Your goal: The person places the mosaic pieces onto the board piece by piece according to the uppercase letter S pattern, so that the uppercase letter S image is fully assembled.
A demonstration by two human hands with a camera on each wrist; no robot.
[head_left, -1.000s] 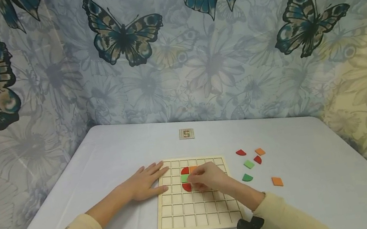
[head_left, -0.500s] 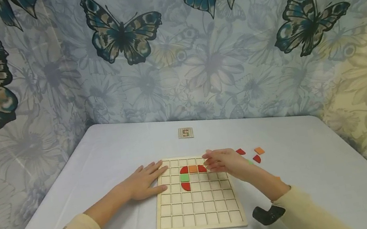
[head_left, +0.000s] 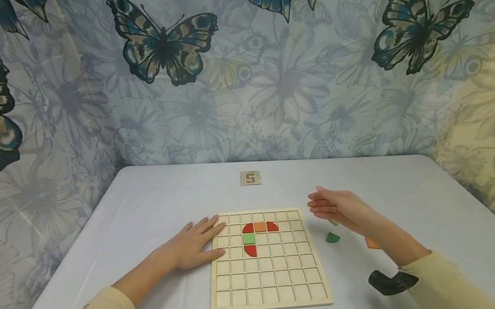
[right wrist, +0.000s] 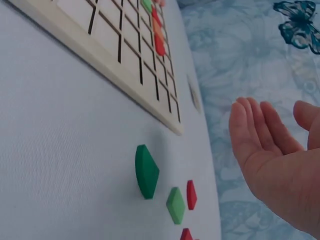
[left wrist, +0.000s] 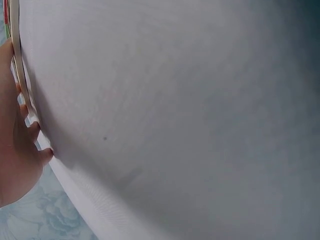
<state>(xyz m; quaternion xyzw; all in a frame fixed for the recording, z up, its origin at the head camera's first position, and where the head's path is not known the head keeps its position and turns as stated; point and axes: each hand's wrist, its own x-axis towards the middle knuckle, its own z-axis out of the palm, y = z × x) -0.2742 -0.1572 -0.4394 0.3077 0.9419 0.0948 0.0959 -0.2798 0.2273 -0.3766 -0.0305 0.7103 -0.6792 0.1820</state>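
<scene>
My left hand [head_left: 194, 245] lies with spread fingers on the left edge of a wooden grid board [head_left: 269, 294]; in the left wrist view the hand [left wrist: 17, 145] shows along that edge. Set in the grid are red quarter-round tiles [head_left: 250, 251], an orange square tile [head_left: 260, 227] and a light green square tile [head_left: 248, 238]. My right hand [head_left: 344, 209] hovers right of the board over loose tiles, fingers loosely bent and holding nothing. Under it, the right wrist view shows a dark green quarter-round tile [right wrist: 146, 172], a light green tile [right wrist: 175, 205] and red tiles [right wrist: 191, 194].
A small card [head_left: 250, 178] with an S-like pattern on a grid lies behind the board. An orange tile [head_left: 372, 243] is partly hidden by the right forearm. White cloth [head_left: 162, 200] covers the table, and a butterfly-print curtain [head_left: 286, 89] hangs behind it.
My right hand has left the board and moved right, over the loose tiles. A red quarter-round tile right of the orange square has come into view. The left hand stays put.
</scene>
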